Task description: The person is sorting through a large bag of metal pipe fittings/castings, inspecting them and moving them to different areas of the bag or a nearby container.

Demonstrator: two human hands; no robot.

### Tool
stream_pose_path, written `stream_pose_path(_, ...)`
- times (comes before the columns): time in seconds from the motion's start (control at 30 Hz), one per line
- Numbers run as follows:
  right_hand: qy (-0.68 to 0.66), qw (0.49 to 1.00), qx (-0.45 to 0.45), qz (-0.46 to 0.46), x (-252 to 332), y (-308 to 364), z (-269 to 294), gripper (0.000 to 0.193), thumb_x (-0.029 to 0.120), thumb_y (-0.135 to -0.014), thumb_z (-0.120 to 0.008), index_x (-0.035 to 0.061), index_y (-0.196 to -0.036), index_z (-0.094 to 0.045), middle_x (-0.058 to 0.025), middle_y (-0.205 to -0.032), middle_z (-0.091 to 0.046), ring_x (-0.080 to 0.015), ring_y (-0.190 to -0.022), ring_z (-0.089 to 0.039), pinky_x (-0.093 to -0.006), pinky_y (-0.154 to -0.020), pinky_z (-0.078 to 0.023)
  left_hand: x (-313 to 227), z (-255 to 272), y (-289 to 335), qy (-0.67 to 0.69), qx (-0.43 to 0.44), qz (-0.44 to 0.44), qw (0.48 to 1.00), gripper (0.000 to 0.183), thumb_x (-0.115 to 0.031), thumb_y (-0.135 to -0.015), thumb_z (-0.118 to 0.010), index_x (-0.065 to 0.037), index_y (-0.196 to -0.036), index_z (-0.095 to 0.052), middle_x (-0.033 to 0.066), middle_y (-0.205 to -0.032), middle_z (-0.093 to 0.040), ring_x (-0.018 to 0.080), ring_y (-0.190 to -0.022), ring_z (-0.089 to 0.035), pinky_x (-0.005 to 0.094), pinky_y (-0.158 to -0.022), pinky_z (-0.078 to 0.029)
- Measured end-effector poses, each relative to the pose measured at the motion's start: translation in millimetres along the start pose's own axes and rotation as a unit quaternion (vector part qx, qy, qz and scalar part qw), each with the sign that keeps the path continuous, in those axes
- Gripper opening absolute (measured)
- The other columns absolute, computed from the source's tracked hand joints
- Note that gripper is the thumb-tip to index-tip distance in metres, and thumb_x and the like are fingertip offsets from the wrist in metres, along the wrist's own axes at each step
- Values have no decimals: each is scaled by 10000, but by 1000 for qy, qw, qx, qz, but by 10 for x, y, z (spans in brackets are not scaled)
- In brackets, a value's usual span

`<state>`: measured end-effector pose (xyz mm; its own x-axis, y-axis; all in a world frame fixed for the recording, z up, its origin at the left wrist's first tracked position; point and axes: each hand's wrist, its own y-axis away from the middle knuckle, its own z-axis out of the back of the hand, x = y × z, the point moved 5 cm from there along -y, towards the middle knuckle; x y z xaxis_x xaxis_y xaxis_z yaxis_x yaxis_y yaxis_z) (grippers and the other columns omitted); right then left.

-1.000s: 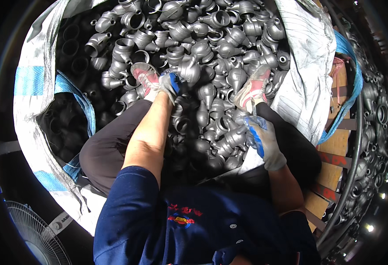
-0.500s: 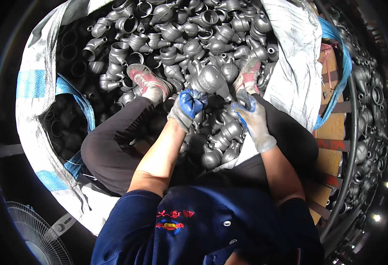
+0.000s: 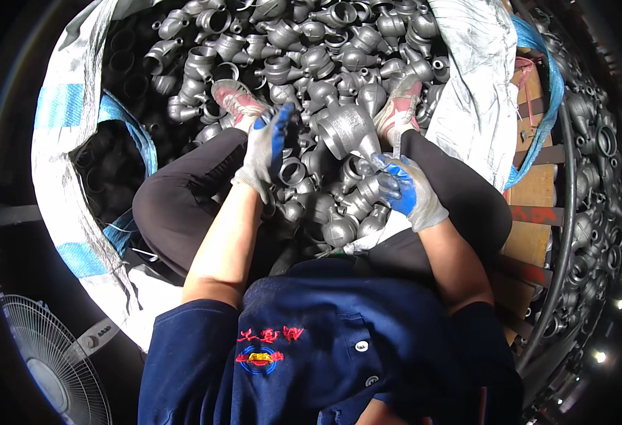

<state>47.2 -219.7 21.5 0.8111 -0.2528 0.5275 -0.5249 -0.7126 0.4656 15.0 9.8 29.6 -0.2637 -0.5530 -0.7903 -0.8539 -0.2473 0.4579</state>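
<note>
Directly in front of me is a grey metal casting (image 3: 346, 131), wide and ring-shaped at one end and tapering to a narrow neck. My right hand (image 3: 413, 191), in a grey glove with a blue palm, has its fingers curled at that neck. A thin pale strip (image 3: 397, 145) sticks up beside those fingers; its kind is unclear. To the left of the casting, apart from it, my left hand (image 3: 262, 145) is raised with its gloved fingers stretched out and nothing in them. Similar castings (image 3: 339, 228) lie in a heap beneath both hands.
A large white woven sack (image 3: 59, 170) with blue straps surrounds the heap. My shoes (image 3: 236, 103) rest on the castings. Wooden boards (image 3: 530, 184) and a dark curved rail (image 3: 569, 198) run along the right, with more castings (image 3: 587, 198) beyond. A fan (image 3: 52, 361) stands at lower left.
My left hand has come off the casting, moved left and opened. My right hand has turned palm up and closed in at the casting's neck. The casting has tilted and shifted slightly right.
</note>
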Motion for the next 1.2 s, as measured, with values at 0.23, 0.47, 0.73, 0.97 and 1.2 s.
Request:
stream_pose_path(0.23,74,997,7,11,-11,34,-178,209,150,-926,-505,-6,-1053,-559,-61,-742,-578,-63,-463,-440,-195,-395,-340,262,-230,-186,274,197,89,937,343,-191,-965,-412,-25,-1258,-476,129,-1195,-562,219,-1058,-580,353,-904,-493)
stream_pose_path(0.47,171,980,-31,97,146,79,-370,377,42,-850,-595,-36,-1202,-486,-116,-948,-615,-142,-752,-626,-233,-619,-506,298,-97,-132,-245,241,-251,905,316,-148,-948,-439,-6,-1224,-499,115,-1163,-581,191,-1029,-587,315,-912,-479)
stream_pose_path(0.73,251,944,-56,206,211,111,-476,396,-41,-825,-601,-53,-1207,-498,-94,-953,-616,-128,-770,-613,-255,-704,-513,562,-174,-179,-119,277,-144,942,297,-140,-914,-481,-23,-1184,-523,105,-1111,-607,183,-985,-611,298,-859,-520)
stream_pose_path(0.97,295,920,-177,189,313,139,-288,200,68,-837,-642,-30,-1010,-615,-16,-763,-604,-45,-610,-543,-181,-520,-408,855,-203,-229,167,203,163,951,325,-279,-929,-462,-90,-1181,-541,59,-999,-655,136,-785,-659,229,-583,-564)
stream_pose_path(1.2,287,911,-185,231,321,149,-304,199,81,-845,-623,-35,-1007,-614,-50,-726,-613,-54,-561,-536,-180,-488,-399,828,-296,-256,159,239,131,949,442,-362,-945,-420,-51,-1249,-499,63,-1091,-624,117,-919,-614,233,-727,-511)
